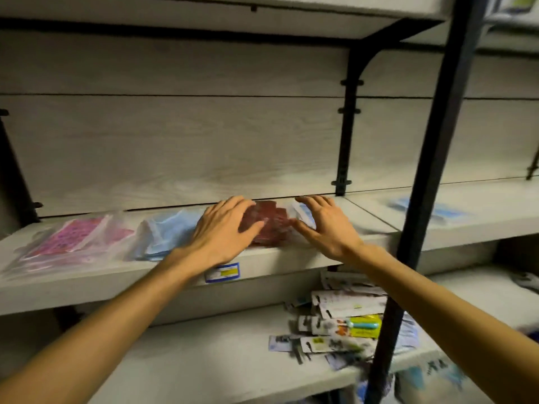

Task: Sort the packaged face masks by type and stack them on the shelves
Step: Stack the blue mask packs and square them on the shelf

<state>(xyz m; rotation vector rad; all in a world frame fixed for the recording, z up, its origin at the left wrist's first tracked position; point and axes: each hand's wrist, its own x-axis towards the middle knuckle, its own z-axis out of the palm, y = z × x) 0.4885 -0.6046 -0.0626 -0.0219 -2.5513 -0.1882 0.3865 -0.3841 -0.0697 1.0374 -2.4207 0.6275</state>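
A stack of dark red packaged masks (pixel 271 225) lies on the middle shelf (pixel 116 275). My left hand (pixel 221 231) rests flat against the stack's left side, fingers spread. On the stack's right side, my right hand (pixel 323 228) is open with its fingers over a clear pack with blue print (pixel 303 214). Left of my hands lie a light blue mask pile (pixel 169 234) and a pink mask pile (pixel 70 240), both in clear bags.
A black upright post (pixel 420 199) stands just right of my right arm. Another blue pack (pixel 428 211) lies on the shelf beyond it. The lower shelf holds a heap of carded packets (pixel 341 325). A price label (pixel 223 272) sticks to the shelf edge.
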